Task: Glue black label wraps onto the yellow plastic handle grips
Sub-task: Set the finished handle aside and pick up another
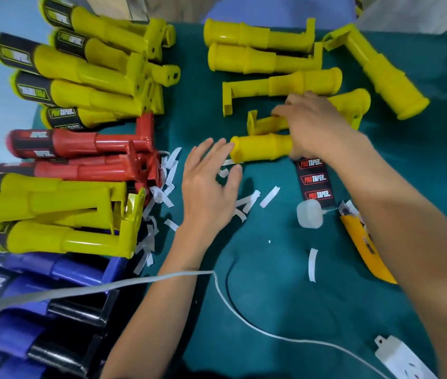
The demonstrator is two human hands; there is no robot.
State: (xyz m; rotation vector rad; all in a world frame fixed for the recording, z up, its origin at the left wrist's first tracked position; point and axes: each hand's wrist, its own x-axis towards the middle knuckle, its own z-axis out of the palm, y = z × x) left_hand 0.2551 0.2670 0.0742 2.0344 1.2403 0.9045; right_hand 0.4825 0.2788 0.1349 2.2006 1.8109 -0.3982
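Note:
My right hand [312,124] is shut on a bare yellow handle grip [260,147] lying on the green table [271,291] at the centre. My left hand [208,184] hovers open just left of the grip's round end, fingers spread, holding nothing. Several more unlabelled yellow grips [260,60] lie behind my right hand. A strip of black labels [314,181] printed "PRO TAPER" lies just under my right wrist. Yellow grips with black label wraps [61,67] are piled at the upper left.
Red grips [80,149] and blue and black grips [39,310] are stacked at the left. White paper backing strips [247,203] litter the middle. A small white glue bottle [310,213], a yellow utility knife [364,242], a white cable [230,302] and a power strip [403,359] lie nearby.

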